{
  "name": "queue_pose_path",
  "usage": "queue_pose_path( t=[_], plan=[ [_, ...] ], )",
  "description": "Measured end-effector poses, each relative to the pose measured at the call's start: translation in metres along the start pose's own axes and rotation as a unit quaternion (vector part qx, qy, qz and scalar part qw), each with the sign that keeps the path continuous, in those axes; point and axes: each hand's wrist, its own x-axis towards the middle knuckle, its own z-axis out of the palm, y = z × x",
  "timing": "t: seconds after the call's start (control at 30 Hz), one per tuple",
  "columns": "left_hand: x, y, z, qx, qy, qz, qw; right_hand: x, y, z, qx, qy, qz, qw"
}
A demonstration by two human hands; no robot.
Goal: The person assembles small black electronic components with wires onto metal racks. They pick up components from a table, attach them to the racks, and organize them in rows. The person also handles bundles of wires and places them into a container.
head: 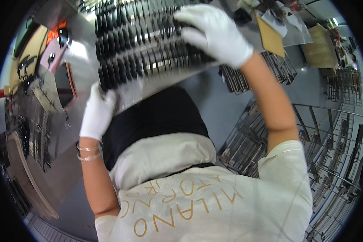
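Note:
Several rows of thin black parts [121,72] stand side by side in a metal rack [148,84] before me. The rack's near edge slants up to the right, above my dark-clothed lap. My left hand [98,112], in a white glove, grips the rack's near left corner, its thumb and forefinger around the end of the front row. Over the right end of the rows lies my white-gloved right hand [213,34], slightly blurred. Its fingers and thumb are spread against the black parts. Whether it pinches one of them is hidden.
A metal worktable [81,69] to the left bears a pink bin [54,54] and orange material [57,31]. At right are a tan board [269,37], wire racks [278,68] on the floor and a metal-railed cart [320,121] holding long metal parts.

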Motion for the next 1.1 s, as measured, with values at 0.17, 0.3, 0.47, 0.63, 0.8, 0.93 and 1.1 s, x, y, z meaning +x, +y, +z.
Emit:
queue_pose_path(
  t=[0.17,0.3,0.47,0.63,0.8,0.93,1.1],
  plan=[
    [0.013,-0.011,0.020,0.115,0.124,0.157,0.973,-0.074,-0.033,-0.025,0.072,0.194,0.297,0.932],
    [0.002,-0.002,0.012,0.110,0.088,0.172,0.975,-0.080,-0.042,-0.014,0.181,0.031,0.329,0.926],
    [-0.011,-0.003,0.015,0.071,0.172,0.102,0.977,0.022,0.050,-0.035,0.351,0.285,0.369,0.812],
    [0.009,0.016,0.006,0.020,0.034,0.072,0.997,0.114,0.235,0.125,-0.027,-0.211,0.268,0.940],
    [0.011,-0.009,0.009,0.086,0.042,0.127,0.987,0.138,0.256,0.192,-0.066,-0.318,0.244,0.914],
    [0.013,-0.006,-0.006,0.088,-0.026,0.147,0.985,0.146,0.235,0.126,0.155,-0.148,0.399,0.892],
    [0.023,0.045,-0.075,0.068,-0.124,0.113,0.983,0.068,0.072,-0.103,0.606,0.002,0.398,0.689]
  ],
)
